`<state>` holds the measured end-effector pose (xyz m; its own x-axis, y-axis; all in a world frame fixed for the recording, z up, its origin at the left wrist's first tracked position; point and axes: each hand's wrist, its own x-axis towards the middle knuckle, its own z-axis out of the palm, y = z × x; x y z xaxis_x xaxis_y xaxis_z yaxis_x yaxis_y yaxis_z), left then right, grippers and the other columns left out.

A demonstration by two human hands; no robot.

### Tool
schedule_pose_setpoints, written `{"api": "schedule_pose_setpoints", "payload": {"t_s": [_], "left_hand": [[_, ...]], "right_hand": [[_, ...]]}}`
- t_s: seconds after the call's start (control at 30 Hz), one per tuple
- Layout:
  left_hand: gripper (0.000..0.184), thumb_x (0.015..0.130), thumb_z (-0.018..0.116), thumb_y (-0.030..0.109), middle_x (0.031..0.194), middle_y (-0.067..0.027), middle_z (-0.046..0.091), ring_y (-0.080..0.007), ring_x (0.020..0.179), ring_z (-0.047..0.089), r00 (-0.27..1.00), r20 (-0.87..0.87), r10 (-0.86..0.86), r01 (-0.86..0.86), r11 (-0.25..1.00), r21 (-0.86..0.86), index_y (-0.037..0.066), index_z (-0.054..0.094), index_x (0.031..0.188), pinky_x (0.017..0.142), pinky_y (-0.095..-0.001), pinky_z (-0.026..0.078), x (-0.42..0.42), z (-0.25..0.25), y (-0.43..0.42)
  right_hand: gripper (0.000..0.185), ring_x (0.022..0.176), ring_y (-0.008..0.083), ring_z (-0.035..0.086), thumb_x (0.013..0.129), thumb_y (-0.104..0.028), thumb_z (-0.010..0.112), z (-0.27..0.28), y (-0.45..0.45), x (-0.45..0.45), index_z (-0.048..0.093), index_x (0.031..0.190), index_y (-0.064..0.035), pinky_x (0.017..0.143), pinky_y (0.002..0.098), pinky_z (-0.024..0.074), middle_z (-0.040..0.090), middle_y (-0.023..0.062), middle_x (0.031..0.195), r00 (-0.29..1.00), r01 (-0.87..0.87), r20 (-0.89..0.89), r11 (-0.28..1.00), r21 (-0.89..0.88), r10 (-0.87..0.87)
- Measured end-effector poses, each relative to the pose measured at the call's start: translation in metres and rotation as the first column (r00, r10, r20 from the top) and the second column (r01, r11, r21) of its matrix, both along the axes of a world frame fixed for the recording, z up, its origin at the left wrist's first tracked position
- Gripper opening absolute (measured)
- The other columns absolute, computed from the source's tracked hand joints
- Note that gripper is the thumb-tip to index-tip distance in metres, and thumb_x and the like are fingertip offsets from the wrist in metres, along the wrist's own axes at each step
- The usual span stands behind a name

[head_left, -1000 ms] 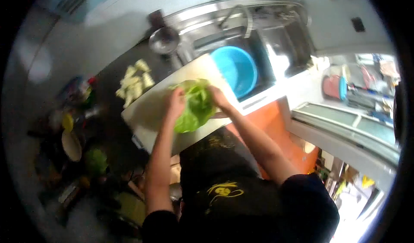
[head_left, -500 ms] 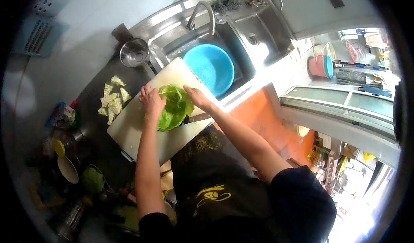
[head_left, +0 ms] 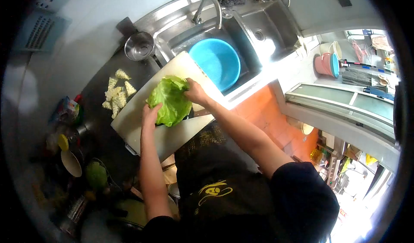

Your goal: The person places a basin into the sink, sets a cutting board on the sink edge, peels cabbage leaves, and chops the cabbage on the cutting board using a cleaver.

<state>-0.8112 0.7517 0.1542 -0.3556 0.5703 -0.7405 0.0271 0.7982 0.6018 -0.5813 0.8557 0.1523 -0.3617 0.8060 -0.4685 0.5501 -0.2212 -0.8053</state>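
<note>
A stack of light green cabbage leaves (head_left: 171,102) is between my two hands over a white cutting board (head_left: 183,135). My left hand (head_left: 151,114) grips the lower left edge of the leaves, thumb on top. At the upper right edge, my right hand (head_left: 196,93) pinches them, its fingers partly hidden. Part of a dark object shows beneath the leaves, too covered to name. Left of the board lies a pile of pale, chunky vegetable pieces (head_left: 116,95) on the dark counter (head_left: 97,81).
A blue basin (head_left: 217,66) sits in the left bowl of the steel sink (head_left: 276,36), under a curved faucet (head_left: 220,16). Beside the sink stands a metal pot (head_left: 139,46). A round green vegetable (head_left: 95,175) and assorted items crowd the lower left.
The leaves have been turned and spread wider between my hands. My left hand has shifted from their upper left side to the lower left edge. The view has moved slightly.
</note>
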Motion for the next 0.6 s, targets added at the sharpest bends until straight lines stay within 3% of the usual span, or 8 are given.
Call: {"api": "schedule_pose_setpoints", "payload": {"t_s": [0.07, 0.2, 0.23, 0.27, 0.33, 0.43, 0.53, 0.6], "left_hand": [[0.059, 0.081, 0.076, 0.021, 0.120, -0.0179, 0.064, -0.0288, 0.101, 0.066, 0.994, 0.104, 0.043, -0.047, 0.998, 0.038, -0.005, 0.056, 0.130, 0.086, -0.0384, 0.053, 0.002, 0.003, -0.004], [0.048, 0.082, 0.071, 0.013, 0.114, -0.0156, 0.066, -0.0283, 0.095, 0.068, 0.947, 0.224, 0.231, -0.248, 0.967, 0.053, -0.004, 0.058, 0.126, 0.079, -0.0404, 0.056, -0.014, 0.009, -0.020], [0.046, 0.083, 0.070, 0.012, 0.113, -0.0151, 0.066, -0.0283, 0.094, 0.068, 0.912, 0.294, 0.287, -0.323, 0.943, 0.082, -0.003, 0.058, 0.125, 0.079, -0.0410, 0.057, -0.022, 0.014, -0.031], [0.045, 0.083, 0.069, 0.011, 0.111, -0.0146, 0.066, -0.0283, 0.094, 0.068, 0.868, 0.364, 0.337, -0.399, 0.910, 0.109, -0.002, 0.059, 0.124, 0.078, -0.0416, 0.057, -0.031, 0.017, -0.042], [0.042, 0.084, 0.067, 0.009, 0.110, -0.0134, 0.065, -0.0280, 0.094, 0.067, 0.828, 0.403, 0.390, -0.454, 0.888, 0.071, -0.001, 0.059, 0.124, 0.078, -0.0414, 0.057, -0.051, 0.009, -0.064], [0.043, 0.085, 0.062, 0.004, 0.114, -0.0141, 0.063, -0.0285, 0.098, 0.066, 0.801, 0.397, 0.448, -0.482, 0.876, -0.017, -0.001, 0.055, 0.128, 0.076, -0.0418, 0.057, -0.077, 0.017, -0.097], [0.046, 0.086, 0.061, 0.002, 0.118, -0.0143, 0.061, -0.0294, 0.103, 0.064, 0.795, 0.292, 0.532, -0.541, 0.839, -0.056, 0.000, 0.053, 0.130, 0.078, -0.0433, 0.057, -0.086, 0.037, -0.124], [0.046, 0.085, 0.061, 0.002, 0.120, -0.0138, 0.061, -0.0299, 0.106, 0.063, 0.804, 0.261, 0.535, -0.548, 0.836, -0.026, 0.001, 0.052, 0.131, 0.080, -0.0440, 0.056, -0.086, 0.050, -0.127]], "right_hand": [[0.051, 0.101, 0.0361, 0.066, 0.075, -0.006, 0.064, 0.004, 0.000, 0.001, 0.054, 0.124, 0.0018, 0.087, 0.0411, 0.0523, 0.068, 0.0252, 0.105, 0.996, 0.024, -0.078, 0.989, -0.144, -0.035], [0.061, 0.097, 0.0319, 0.068, 0.082, -0.014, 0.067, 0.024, -0.023, 0.011, 0.046, 0.137, -0.0001, 0.087, 0.0392, 0.0536, 0.064, 0.0229, 0.118, 0.889, 0.221, -0.252, 0.840, -0.495, -0.383], [0.059, 0.099, 0.0339, 0.066, 0.086, -0.020, 0.067, 0.021, -0.033, 0.024, 0.045, 0.137, 0.0002, 0.087, 0.0424, 0.0536, 0.061, 0.0210, 0.120, 0.928, 0.214, -0.226, 0.919, -0.331, -0.297], [0.056, 0.100, 0.0339, 0.065, 0.087, -0.020, 0.065, 0.021, -0.047, 0.040, 0.046, 0.136, 0.0000, 0.088, 0.0428, 0.0530, 0.061, 0.0197, 0.118, 0.995, 0.026, -0.094, 0.997, -0.075, -0.033], [0.051, 0.102, 0.0340, 0.063, 0.088, -0.019, 0.062, 0.024, -0.069, 0.067, 0.048, 0.134, -0.0003, 0.088, 0.0436, 0.0519, 0.061, 0.0170, 0.114, 0.868, -0.465, 0.344, 0.830, 0.308, 0.359], [0.046, 0.104, 0.0312, 0.059, 0.087, -0.019, 0.057, -0.005, -0.088, 0.078, 0.051, 0.130, -0.0026, 0.088, 0.0419, 0.0501, 0.059, 0.0132, 0.110, 0.675, -0.714, 0.581, 0.603, 0.356, 0.456], [0.024, 0.101, 0.0289, 0.058, 0.082, -0.016, 0.058, -0.012, -0.088, 0.073, 0.061, 0.104, -0.0077, 0.082, 0.0436, 0.0499, 0.057, 0.0092, 0.099, 0.681, -0.722, 0.564, 0.557, 0.410, 0.467], [0.021, 0.099, 0.0287, 0.058, 0.080, -0.015, 0.058, -0.012, -0.085, 0.078, 0.061, 0.099, -0.0076, 0.082, 0.0433, 0.0504, 0.057, 0.0093, 0.098, 0.691, -0.710, 0.577, 0.560, 0.427, 0.435]]}}
